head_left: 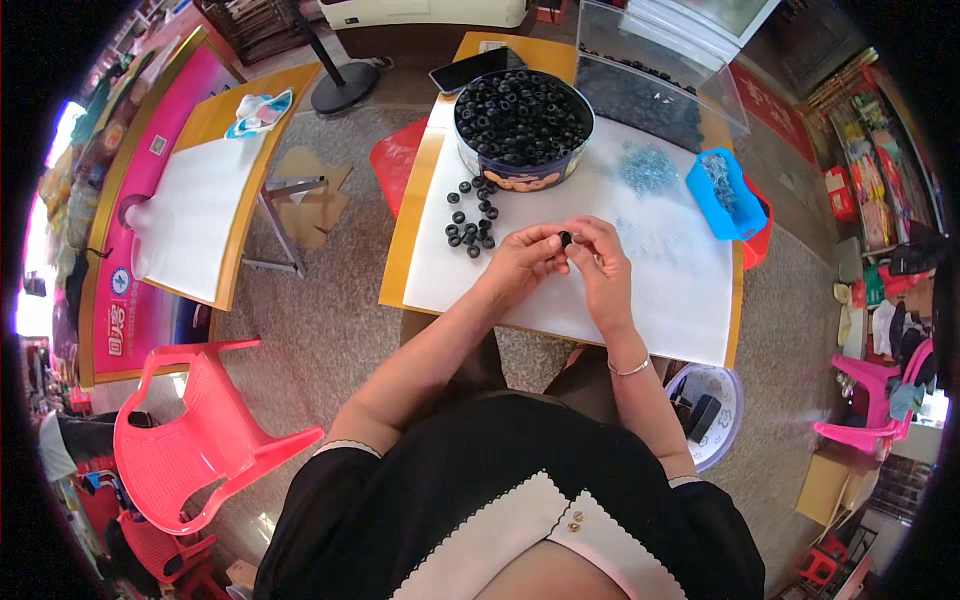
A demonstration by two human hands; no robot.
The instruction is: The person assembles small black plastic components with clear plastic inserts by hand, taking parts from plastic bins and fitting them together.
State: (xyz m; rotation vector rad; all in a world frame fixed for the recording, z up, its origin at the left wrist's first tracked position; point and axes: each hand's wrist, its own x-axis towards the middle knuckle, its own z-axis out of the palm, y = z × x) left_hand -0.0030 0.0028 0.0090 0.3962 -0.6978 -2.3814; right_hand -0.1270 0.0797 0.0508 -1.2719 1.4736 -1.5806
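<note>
My left hand (526, 262) and my right hand (602, 268) meet over the near part of the white-topped table (450, 285). The fingertips of both pinch one small black ring-shaped piece (565, 239). Left of my hands lies a loose group of similar black pieces (470, 232), each with a hole through it. Beyond them stands a round tub (520, 175) heaped with more of these pieces. To the right, small clear bits (648, 168) are piled and scattered on the white top. A blue plastic basket (725, 208) at the right edge holds more clear bits.
A phone (478, 70) lies behind the tub. At the back right stands a clear box (640, 100) with dark contents. A red container (760, 235) shows beside the blue basket. Below the table's right side is a bin (728, 440); a pink chair (205, 430) stands at left.
</note>
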